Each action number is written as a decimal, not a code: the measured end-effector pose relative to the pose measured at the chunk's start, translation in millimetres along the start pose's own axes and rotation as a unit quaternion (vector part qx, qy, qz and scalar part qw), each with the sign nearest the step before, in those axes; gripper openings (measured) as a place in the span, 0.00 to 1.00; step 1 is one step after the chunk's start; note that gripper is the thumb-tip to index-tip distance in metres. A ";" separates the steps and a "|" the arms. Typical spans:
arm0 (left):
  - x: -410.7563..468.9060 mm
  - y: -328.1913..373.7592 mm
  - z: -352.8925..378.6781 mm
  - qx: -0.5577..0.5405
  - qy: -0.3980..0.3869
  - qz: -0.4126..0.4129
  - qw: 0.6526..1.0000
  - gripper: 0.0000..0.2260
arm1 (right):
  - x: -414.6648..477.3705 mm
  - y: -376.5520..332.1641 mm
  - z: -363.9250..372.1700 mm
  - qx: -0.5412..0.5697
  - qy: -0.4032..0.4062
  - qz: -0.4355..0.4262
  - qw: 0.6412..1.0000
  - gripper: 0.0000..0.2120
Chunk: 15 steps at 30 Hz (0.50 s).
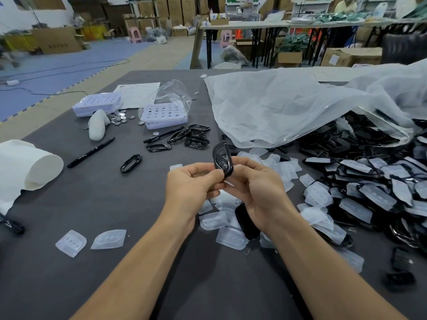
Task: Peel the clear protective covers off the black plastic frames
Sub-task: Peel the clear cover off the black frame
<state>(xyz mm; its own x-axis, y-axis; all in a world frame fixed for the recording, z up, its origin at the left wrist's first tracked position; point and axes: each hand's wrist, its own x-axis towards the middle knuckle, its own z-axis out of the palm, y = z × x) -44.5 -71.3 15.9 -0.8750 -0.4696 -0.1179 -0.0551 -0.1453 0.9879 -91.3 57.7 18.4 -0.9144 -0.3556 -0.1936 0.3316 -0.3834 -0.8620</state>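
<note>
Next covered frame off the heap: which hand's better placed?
Probably the right hand: the heap of covered frames lies on its side; the left hand must cross over. Both grip one black frame.

blue foam floor (pixel 57 65), stacked cardboard boxes (pixel 175 10), possibly shelving behind.

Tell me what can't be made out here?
Head view:
Glossy black plastic frame: lower end hidden by fingers of the left hand and right hand; whether a clear cover remains is unclear.
Black oval piece: partly under the right wrist.
Heap of covered black frames: cut off by the right edge, partly under the translucent plastic bag.
White printed paper sheet: text too small.
</note>
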 end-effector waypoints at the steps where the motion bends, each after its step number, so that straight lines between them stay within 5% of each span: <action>1: 0.1 -0.1 -0.7 -0.001 0.003 0.002 1.000 0.04 | -0.8 -0.3 0.1 0.005 -0.008 0.002 1.000 0.12; 9: 2.8 -2.6 0.7 -0.025 0.032 0.035 0.999 0.06 | -1.5 -1.6 -1.1 -0.111 0.024 -0.034 0.993 0.07; 15: 2.0 -4.9 2.7 -0.028 0.009 0.066 0.997 0.06 | -2.2 -14.4 -15.4 -0.096 -0.045 -0.005 0.994 0.09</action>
<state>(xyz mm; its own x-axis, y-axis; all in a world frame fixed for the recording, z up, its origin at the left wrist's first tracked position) -47.3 -69.2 11.1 -0.8642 -0.5031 0.0107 0.0876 -0.1295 0.9877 -97.6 77.1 24.0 -0.8900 -0.4308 -0.1495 0.2642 -0.2199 -0.9391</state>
